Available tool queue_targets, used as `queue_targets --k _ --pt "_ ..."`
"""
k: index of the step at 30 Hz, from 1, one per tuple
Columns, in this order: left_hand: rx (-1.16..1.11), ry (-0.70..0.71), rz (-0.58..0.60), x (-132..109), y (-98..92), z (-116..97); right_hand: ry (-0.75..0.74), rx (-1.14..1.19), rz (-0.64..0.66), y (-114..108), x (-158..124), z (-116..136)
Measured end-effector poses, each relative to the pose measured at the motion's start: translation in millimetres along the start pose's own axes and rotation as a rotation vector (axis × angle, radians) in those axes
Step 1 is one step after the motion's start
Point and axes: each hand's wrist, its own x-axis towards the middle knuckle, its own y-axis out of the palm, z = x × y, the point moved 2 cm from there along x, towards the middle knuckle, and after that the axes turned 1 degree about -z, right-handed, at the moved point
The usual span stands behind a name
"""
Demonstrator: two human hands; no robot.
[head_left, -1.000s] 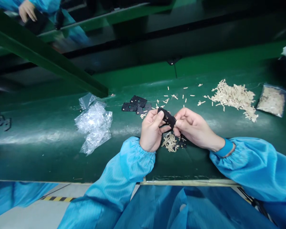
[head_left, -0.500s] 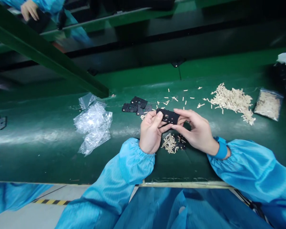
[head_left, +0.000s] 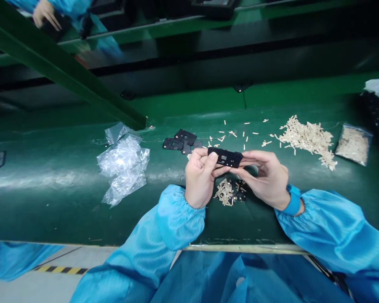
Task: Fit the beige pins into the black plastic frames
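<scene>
Between my two hands is a flat black plastic plate (head_left: 225, 158) with small cutouts, raised above the green bench. My left hand (head_left: 200, 176) grips its left end, thumb on top. At the right end, the thumb and fingers of my right hand (head_left: 265, 174) are closed on the plate's edge. Below the plate lies a small heap of beige strips (head_left: 225, 192), with black pieces (head_left: 241, 189) beside it. Several similar black plates (head_left: 185, 136) overlap on the bench just beyond my left hand.
Crumpled clear plastic bags (head_left: 123, 162) lie to the left. A large pile of beige strips (head_left: 308, 136) and a zip bag of strips (head_left: 353, 144) are on the right. A green post (head_left: 82, 80) slants across the upper left. Beyond it shows another person's hand (head_left: 46, 16).
My right hand has shifted slightly right and down, and the plate's right end has tilted a little lower. Both hands keep hold of it. The whole view has moved slightly.
</scene>
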Motion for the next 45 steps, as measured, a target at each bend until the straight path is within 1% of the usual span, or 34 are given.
queue_targets --k 3,7,16,18,20,22,28,30,32,34,35,36,37,39,40,41,43,44,45 --pt "0.020 0.050 0.002 -0.5 0.6 -1.5 -0.068 -0.057 0.004 -1.0 1.6 0.8" --pt "0.048 0.082 0.009 -1.7 0.0 -1.9 -0.166 -0.111 0.008 -3.2 2.7 3.2" --pt "0.029 0.087 0.028 -1.9 -1.8 0.0 -0.262 -0.285 0.095 -8.1 4.1 10.5" --pt "0.030 0.089 0.026 -2.0 -2.0 -0.4 -0.260 -0.295 0.107 -8.7 5.4 10.7" --pt "0.044 0.093 0.020 -1.8 -2.5 -1.0 -0.214 -0.273 0.116 -9.1 7.8 9.9" --pt "0.067 0.099 0.012 -0.9 -3.3 -1.2 -0.134 -0.222 0.139 -9.0 10.8 8.6" --pt "0.141 0.123 -0.023 5.0 -7.9 1.4 0.149 -0.043 0.273 -5.9 18.9 6.9" --pt "0.166 0.107 -0.020 5.7 -8.7 2.2 0.274 0.036 0.316 -6.5 21.8 6.7" --pt "0.202 0.065 0.013 6.2 -8.5 2.2 0.424 0.085 0.371 -9.2 26.6 5.8" --pt "0.249 0.034 0.071 8.9 -8.6 0.3 0.580 0.134 0.485 -12.3 34.1 4.3" --pt "0.274 0.042 0.091 12.0 -9.8 -1.7 0.656 0.163 0.558 -13.4 38.6 3.3" --pt "0.298 0.072 0.093 16.5 -12.2 -4.7 0.723 0.199 0.605 -14.4 43.7 2.1" --pt "0.326 0.124 0.072 22.4 -16.1 -8.5 0.774 0.246 0.600 -15.2 49.3 0.6" --pt "0.412 0.282 -0.019 36.5 -28.1 -18.1 0.801 0.376 0.463 -15.5 59.2 -2.6" --pt "0.485 0.377 -0.069 43.7 -35.2 -23.4 0.792 0.430 0.393 -14.9 61.8 -4.4" --pt "0.586 0.471 -0.104 50.4 -42.4 -28.7 0.774 0.456 0.353 -13.7 62.3 -6.4" --pt "0.833 0.612 -0.133 61.2 -55.4 -37.4 0.733 0.401 0.364 -11.5 57.8 -10.9" --pt "0.953 0.644 -0.124 65.2 -61.0 -40.4 0.715 0.348 0.383 -11.2 54.1 -13.5" --pt "1.059 0.646 -0.103 68.4 -65.9 -42.5 0.697 0.303 0.384 -11.7 50.3 -16.1"
